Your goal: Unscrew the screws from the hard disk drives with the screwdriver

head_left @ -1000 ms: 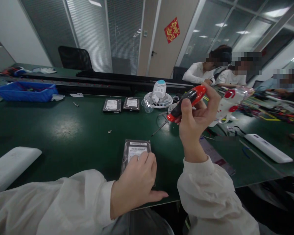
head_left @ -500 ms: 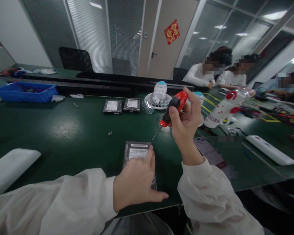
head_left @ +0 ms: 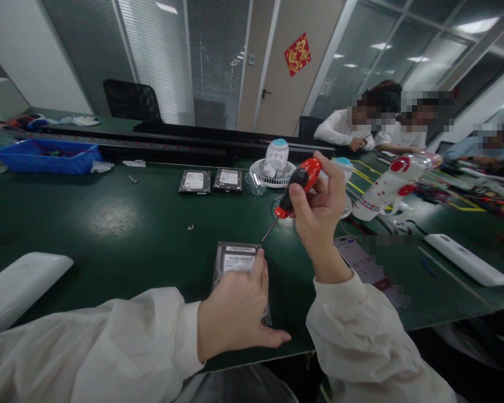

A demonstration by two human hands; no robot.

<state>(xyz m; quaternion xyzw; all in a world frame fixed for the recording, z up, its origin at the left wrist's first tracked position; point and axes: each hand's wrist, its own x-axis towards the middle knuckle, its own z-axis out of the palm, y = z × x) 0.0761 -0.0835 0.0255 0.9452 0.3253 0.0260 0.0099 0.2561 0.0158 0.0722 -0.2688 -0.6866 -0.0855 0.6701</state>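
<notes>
A hard drive (head_left: 238,249) lies label up on the green table near its front edge. Across it rests my left hand (head_left: 237,305), thumb stretched out to the side. The index finger points to the drive's far right corner, beside the screwdriver tip; the other fingers are mostly hidden. My right hand (head_left: 321,210) is closed around the red and black handle of a screwdriver (head_left: 296,187). Its thin shaft slants down to the left, and the tip meets that same corner. Whether a screw sits under it is too small to tell. A few small screws (head_left: 190,228) lie beyond the drive.
Two more hard drives (head_left: 194,182) lie farther back, near a white fan (head_left: 276,162). A blue bin (head_left: 46,159) stands at the far left. To the right are a phone (head_left: 361,260), a white and red toy blaster (head_left: 386,187) and a white power bank-like block (head_left: 466,257). People sit beyond.
Both hands, the screwdriver and the drive keep nearly the same places. The whole view has shifted slightly.
</notes>
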